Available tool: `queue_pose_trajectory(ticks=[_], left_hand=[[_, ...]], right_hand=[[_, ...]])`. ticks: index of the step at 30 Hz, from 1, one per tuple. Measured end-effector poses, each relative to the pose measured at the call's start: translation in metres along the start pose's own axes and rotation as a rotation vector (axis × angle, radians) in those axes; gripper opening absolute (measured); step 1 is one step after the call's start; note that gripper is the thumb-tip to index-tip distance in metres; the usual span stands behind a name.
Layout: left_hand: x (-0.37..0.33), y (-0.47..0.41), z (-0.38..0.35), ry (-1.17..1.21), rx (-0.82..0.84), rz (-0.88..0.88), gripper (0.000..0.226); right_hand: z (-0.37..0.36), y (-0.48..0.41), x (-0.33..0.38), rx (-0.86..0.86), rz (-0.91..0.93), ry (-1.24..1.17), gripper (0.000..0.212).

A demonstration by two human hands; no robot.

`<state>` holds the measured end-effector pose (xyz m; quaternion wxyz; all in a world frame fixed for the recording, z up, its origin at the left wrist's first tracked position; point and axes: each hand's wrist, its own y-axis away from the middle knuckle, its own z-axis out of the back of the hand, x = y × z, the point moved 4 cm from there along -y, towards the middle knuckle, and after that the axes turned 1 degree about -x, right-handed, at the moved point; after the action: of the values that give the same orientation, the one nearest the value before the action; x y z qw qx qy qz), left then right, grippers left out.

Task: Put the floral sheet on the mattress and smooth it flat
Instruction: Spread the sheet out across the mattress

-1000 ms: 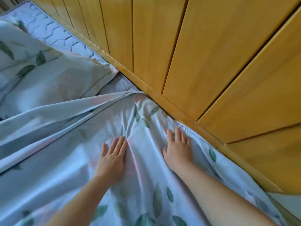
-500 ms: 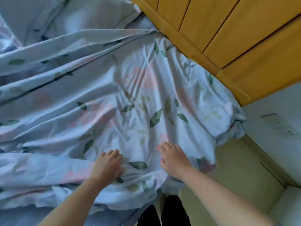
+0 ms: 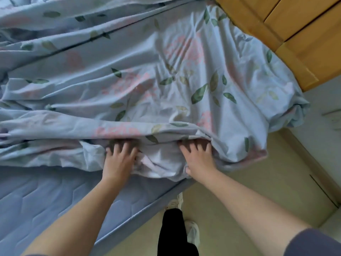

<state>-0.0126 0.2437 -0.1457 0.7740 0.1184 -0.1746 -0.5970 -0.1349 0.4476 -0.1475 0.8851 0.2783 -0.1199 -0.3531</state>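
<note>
- 2 hands on the floral sheet (image 3: 166,85): left hand (image 3: 120,159) and right hand (image 3: 200,160) press its bunched near edge, fingers spread straight, gripping nothing, tips hidden under a fold.
- Sheet lies rumpled across the quilted mattress (image 3: 36,196), reaching the wooden panelling (image 3: 304,34).

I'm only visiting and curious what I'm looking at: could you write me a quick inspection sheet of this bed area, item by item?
Surface: mattress, quilted, its near left part bare.
Job's things: floral sheet covers the rest, heavily wrinkled, bunched over the right corner.
Clutter: nothing seen.
Hands: left hand and right hand lie on the sheet's near edge, fingers extended, tips shadowed under a fold.
Cables: nothing seen.
Surroundings: wooden panelling beside the bed; pale floor; the person's dark trouser leg and a light shoe below.
</note>
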Motion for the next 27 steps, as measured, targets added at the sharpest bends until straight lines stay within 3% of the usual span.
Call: queue_pose_trajectory(ticks=[3, 6, 8, 10, 11, 14, 18, 22, 24, 27], left_hand=[[0.004, -0.008, 0.015, 0.373, 0.003, 0.180, 0.017], [0.006, -0.003, 0.033, 0.698, 0.096, 0.154, 0.016], [0.008, 0.019, 0.059, 0.888, 0.179, 0.129, 0.028], [0.012, 0.049, 0.086, 0.847, 0.294, 0.111, 0.044], [0.019, 0.063, 0.098, 0.744, 0.308, 0.096, 0.048], [0.054, 0.101, 0.125, 0.447, 0.193, 0.085, 0.039], [0.105, 0.143, 0.140, 0.047, 0.117, 0.126, 0.024], [0.123, 0.148, 0.154, 0.310, -0.107, 0.275, 0.027], [0.125, 0.147, 0.162, 0.353, -0.322, 0.384, 0.020], [0.123, 0.150, 0.150, 0.480, -0.431, 0.555, 0.017]], right_hand=[[-0.004, 0.008, 0.013, -0.069, 0.023, 0.032, 0.092], [-0.008, 0.035, 0.038, -0.059, 0.123, 0.013, 0.103], [0.000, 0.056, 0.053, -0.060, 0.095, -0.131, 0.083], [0.025, 0.070, 0.056, -0.160, 0.010, -0.426, 0.030], [0.042, 0.076, 0.055, -0.191, -0.032, -0.550, 0.015], [0.097, 0.086, 0.038, -0.221, -0.064, -0.740, 0.018], [0.174, 0.112, 0.003, -0.272, -0.091, -0.625, 0.022], [0.196, 0.118, -0.014, -0.287, -0.203, -0.250, 0.013], [0.192, 0.119, 0.000, -0.330, -0.268, -0.077, 0.037], [0.165, 0.123, 0.032, -0.470, -0.388, -0.163, 0.043]])
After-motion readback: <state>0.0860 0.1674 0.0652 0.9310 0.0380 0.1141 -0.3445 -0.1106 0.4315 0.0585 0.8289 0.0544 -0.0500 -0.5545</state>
